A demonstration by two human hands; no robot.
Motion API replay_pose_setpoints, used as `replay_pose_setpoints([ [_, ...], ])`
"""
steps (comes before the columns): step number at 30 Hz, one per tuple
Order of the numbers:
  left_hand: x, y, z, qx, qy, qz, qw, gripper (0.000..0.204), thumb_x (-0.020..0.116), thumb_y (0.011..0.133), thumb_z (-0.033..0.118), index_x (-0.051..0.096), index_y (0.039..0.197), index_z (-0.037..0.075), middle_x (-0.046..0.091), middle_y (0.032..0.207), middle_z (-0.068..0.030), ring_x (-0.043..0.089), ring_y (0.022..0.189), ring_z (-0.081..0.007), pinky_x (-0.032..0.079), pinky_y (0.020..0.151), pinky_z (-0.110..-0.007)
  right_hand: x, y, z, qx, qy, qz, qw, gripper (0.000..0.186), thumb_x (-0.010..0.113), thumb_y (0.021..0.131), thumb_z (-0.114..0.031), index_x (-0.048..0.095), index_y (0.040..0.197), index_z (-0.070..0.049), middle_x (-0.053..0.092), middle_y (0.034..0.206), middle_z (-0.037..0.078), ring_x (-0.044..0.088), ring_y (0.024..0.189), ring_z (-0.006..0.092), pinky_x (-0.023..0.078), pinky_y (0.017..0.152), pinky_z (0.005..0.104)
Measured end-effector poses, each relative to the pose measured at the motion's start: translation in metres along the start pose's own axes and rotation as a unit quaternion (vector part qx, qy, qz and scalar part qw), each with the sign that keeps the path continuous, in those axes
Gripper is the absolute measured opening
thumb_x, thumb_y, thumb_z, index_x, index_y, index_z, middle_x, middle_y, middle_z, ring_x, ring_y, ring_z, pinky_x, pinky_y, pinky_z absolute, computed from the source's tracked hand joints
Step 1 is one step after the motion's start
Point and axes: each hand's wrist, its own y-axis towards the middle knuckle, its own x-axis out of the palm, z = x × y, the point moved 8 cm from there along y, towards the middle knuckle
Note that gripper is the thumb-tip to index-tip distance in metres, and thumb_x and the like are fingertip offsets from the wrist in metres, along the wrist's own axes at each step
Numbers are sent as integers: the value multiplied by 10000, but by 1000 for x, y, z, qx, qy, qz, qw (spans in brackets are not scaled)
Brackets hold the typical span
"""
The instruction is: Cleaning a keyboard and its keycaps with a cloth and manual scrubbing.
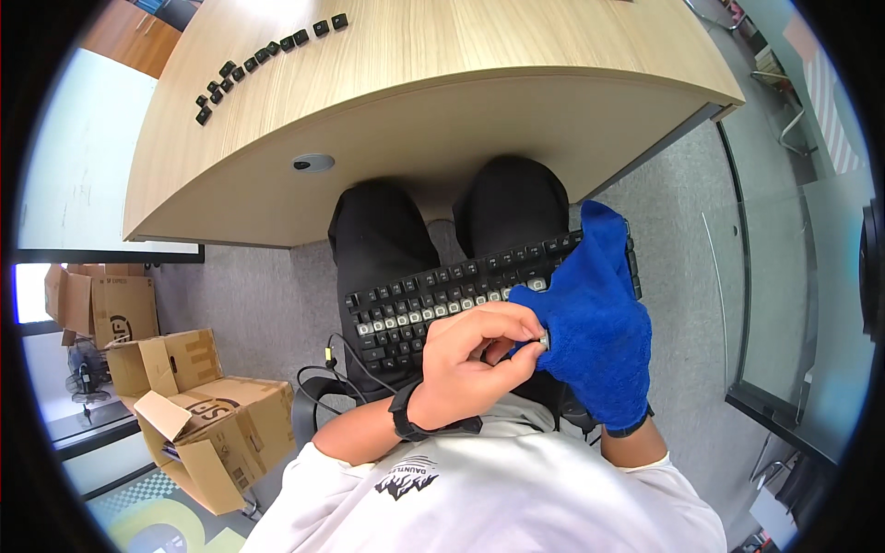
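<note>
A black keyboard (396, 315) lies tilted across my lap, one row bare of caps with pale key switches (429, 314) showing. Over its right half, my left hand (484, 346) is closed in a pinch of thumb and forefinger on a small pale-grey piece (544, 341), apparently a keycap, against a blue cloth (604, 323). The cloth covers my right hand (608, 378), so its fingers are hidden; the hand appears to grip the cloth from beneath. Several loose black keycaps (287, 43) stand in a curved line on the table.
The wooden table (461, 37) is in front of my knees, its edge beyond the keyboard. A black cable (329, 355) loops left of the keyboard by the chair armrest (309, 410). Open cardboard boxes (235, 433) stand at the left, and a glass partition (784, 304) at the right.
</note>
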Motion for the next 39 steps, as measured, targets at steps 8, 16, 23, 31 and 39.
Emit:
replay_pose_setpoints([
  [8, -3, 3, -13, -55, -116, 46, 991, 222, 713, 868, -127, 717, 1076, -50, 707, 1081, -125, 624, 792, -82, 493, 656, -201, 0, 2, 3, -4, 18, -2, 1000, 268, 886, 697, -222, 782, 930, -139, 730, 903, 54, 713, 830, 251, 564, 717, 344],
  [16, 1, 4, -16, -145, -155, -1, 977, 236, 723, 888, -93, 705, 1121, -55, 678, 1139, -127, 636, 950, -130, 521, 806, -262, 2, 0, 9, 22, 82, 5, 996, 250, 893, 693, -198, 772, 903, -135, 741, 900, 24, 717, 823, 240, 564, 730, 335],
  [23, -35, 7, -20, -191, -48, 80, 977, 220, 713, 898, -51, 719, 1118, -33, 747, 1063, -113, 685, 873, -130, 548, 818, -269, -5, -3, 26, -21, -2, 49, 999, 274, 894, 651, -203, 755, 881, -148, 712, 908, 23, 702, 822, 244, 565, 729, 351],
  [31, -43, 4, -37, -73, 413, -102, 902, 146, 751, 848, 27, 755, 993, 14, 671, 894, -111, 648, 881, -303, 524, 784, -371, -22, 5, 19, -138, -38, 127, 981, 380, 903, 556, -200, 745, 898, -153, 692, 853, 0, 693, 752, 229, 571, 702, 340],
  [39, -35, -13, -57, -80, 487, -156, 856, 152, 757, 821, 35, 778, 970, 54, 694, 922, -72, 629, 865, -305, 503, 776, -413, -19, 9, 16, -61, -37, 36, 997, 180, 836, 666, -74, 752, 820, -112, 783, 1003, 16, 720, 836, 186, 570, 788, 301],
])
